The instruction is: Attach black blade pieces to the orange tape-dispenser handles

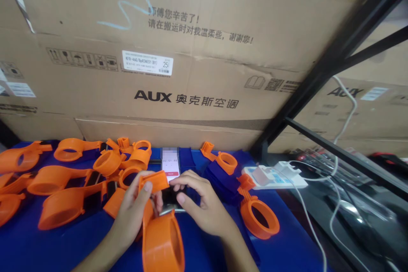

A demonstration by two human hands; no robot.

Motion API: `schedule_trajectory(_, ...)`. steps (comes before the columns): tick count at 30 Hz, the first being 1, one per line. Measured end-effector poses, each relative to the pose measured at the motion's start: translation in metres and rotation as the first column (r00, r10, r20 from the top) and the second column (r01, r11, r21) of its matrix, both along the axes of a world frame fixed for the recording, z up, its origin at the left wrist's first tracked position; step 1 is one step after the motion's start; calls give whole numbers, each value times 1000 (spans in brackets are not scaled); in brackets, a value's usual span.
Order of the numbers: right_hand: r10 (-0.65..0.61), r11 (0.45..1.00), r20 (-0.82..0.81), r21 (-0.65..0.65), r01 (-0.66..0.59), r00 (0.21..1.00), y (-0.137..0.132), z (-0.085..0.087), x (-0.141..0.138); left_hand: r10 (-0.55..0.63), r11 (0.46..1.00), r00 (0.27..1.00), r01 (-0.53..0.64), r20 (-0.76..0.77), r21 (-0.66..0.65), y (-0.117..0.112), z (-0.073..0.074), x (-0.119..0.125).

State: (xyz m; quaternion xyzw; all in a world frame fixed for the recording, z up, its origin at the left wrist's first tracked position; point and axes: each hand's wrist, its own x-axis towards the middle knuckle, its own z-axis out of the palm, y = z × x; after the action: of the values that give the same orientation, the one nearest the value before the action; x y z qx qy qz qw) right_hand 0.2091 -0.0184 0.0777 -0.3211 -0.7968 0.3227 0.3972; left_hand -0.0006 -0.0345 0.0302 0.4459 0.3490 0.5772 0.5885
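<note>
My left hand grips an orange plastic ring-shaped part by its tab end, low in the middle of the view. My right hand pinches a small black piece that sits against that orange part. Both hands have their fingers closed and meet over the blue table top. Just behind them a phone lies flat and shows a timer screen.
Several orange ring parts are piled at the left, and two more lie at the right. Dark blue straps lie right of the phone. A white power strip with cables sits at right. Large cardboard boxes wall the back; a black metal frame slants at right.
</note>
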Motion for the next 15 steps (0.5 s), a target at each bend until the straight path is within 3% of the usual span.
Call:
schedule_trajectory(3, 194, 978, -83, -67, -200, 977, -3, 0, 1, 153, 988, 988, -154, 32, 32, 2, -4, -1)
schedule_trajectory(6, 247, 965, -75, -73, -252, 966, -6, 0, -1, 242, 967, 969, -245, 53, 64, 5, -9, -4)
schedule_trajectory(9, 191, 980, -79, -46, -195, 978, -8, -2, -4, 257, 962, 966, -260, 44, 88, 10, -11, -9)
schedule_trajectory(12, 57, 995, -150, -67, -68, 987, -10, -4, -5, 301, 937, 947, -271, -114, 221, 13, -4, -21)
schedule_trajectory(14, -58, 995, -274, -92, 34, 960, -10, -4, -4, 381, 890, 856, -239, -348, 387, 9, 5, -37)
schedule_trajectory(15, -118, 991, -342, -100, 89, 932, -9, -3, -3, 427, 867, 756, -187, -496, 461, 6, 9, -47)
